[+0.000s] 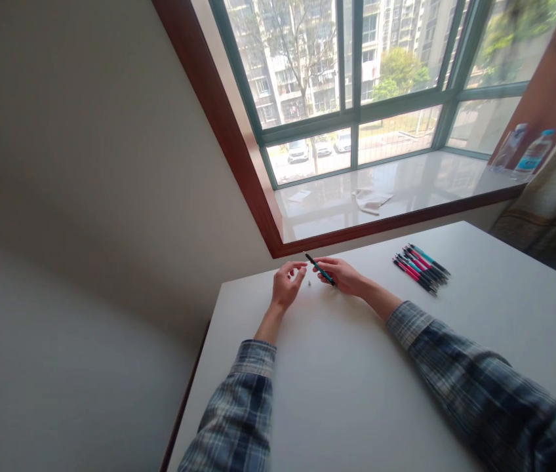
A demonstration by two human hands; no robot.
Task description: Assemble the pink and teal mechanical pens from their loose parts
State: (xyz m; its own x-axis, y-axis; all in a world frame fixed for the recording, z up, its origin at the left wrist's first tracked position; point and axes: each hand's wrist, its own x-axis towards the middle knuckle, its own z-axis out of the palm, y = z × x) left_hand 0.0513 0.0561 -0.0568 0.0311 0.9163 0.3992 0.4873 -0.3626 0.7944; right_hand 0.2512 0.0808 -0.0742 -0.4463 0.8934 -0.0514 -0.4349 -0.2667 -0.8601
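Note:
My right hand [343, 275] rests on the white table [357, 380] near its far edge and grips a teal and black pen [318, 268], whose tip points up and to the left. My left hand [286, 285] lies just left of it, fingers loosely curled, thumb and forefinger near each other; I cannot see anything between them. A tiny white piece [310, 283] lies on the table between the two hands. Both arms wear plaid sleeves.
Several pink and teal pens [421, 267] lie in a row on the table to the right. Behind the table a glossy window sill [406, 190] carries a crumpled white cloth [371, 200] and two bottles [524, 152] at its right end.

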